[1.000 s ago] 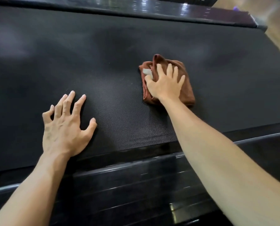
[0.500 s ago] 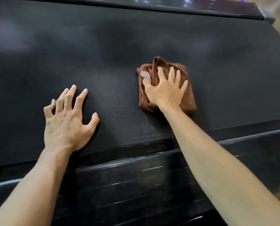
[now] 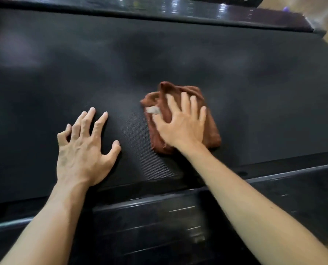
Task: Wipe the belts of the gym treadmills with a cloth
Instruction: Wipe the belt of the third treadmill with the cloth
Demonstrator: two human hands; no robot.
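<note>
Our left hand (image 3: 83, 148) stays braced on the belt (image 3: 254, 88) with fingers spread wide, while our right hand (image 3: 180, 125), fingers splayed flat on the folded brown cloth (image 3: 210, 131), has dragged it nearer, so wiping continues.

There was one brown cloth (image 3: 182, 115), one black treadmill belt (image 3: 178, 60), two side rails (image 3: 159, 222), and two bare hands: left hand (image 3: 83, 150), right hand (image 3: 182, 125).
</note>
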